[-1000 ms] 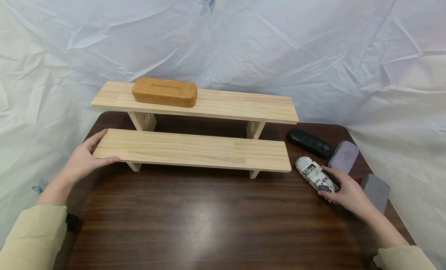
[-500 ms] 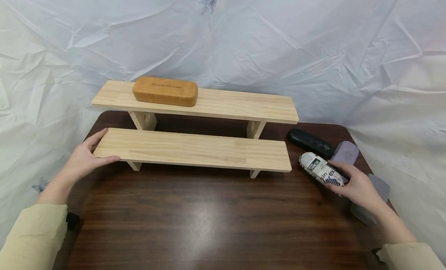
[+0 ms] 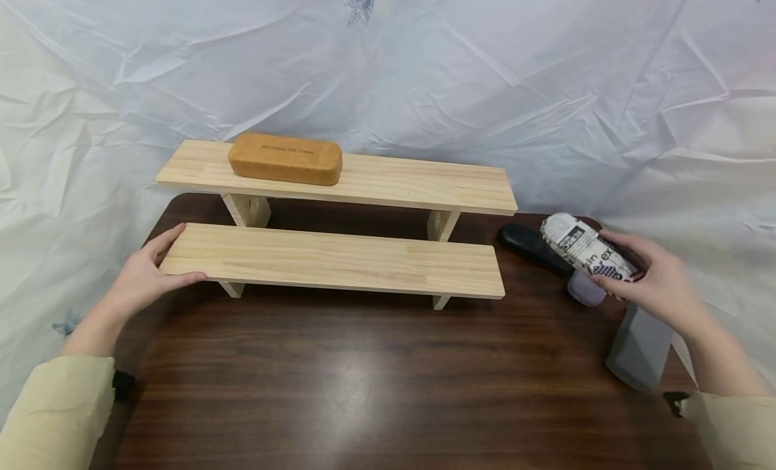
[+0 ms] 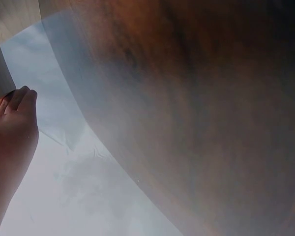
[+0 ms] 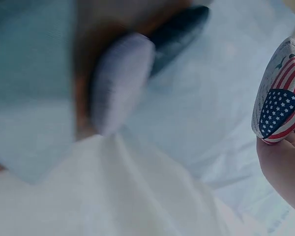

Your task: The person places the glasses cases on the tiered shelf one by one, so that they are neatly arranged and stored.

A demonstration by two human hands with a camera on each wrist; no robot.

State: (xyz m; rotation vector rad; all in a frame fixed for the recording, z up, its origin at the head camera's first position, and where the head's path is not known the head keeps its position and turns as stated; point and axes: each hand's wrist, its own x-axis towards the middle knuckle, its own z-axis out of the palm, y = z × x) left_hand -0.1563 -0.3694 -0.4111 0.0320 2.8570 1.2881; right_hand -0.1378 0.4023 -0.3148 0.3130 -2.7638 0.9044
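My right hand [image 3: 661,281] grips a glasses case [image 3: 585,244] printed like newspaper, raised at the right over a purple case. A stars-and-stripes pattern covers the end of the printed case [image 5: 280,105] in the right wrist view. At the left end of the lower board of a two-tier wooden shelf [image 3: 333,258], my left hand [image 3: 138,281] holds the board, thumb along the front edge and fingers at the back corner. Lying on the upper board is an orange-brown glasses case [image 3: 285,161]. In the left wrist view the left hand [image 4: 12,137] shows at the edge.
On the table's right side lie a black glasses case [image 3: 526,246], a purple case [image 3: 585,291] partly hidden under the raised one, and a grey case [image 3: 639,349]. Dark wooden table [image 3: 339,376] extends in front of the shelf. White wrinkled sheeting [image 3: 424,73] hangs behind.
The right hand has lifted the printed glasses case off the table and carried it back and to the right. The left hand stays on the shelf end.
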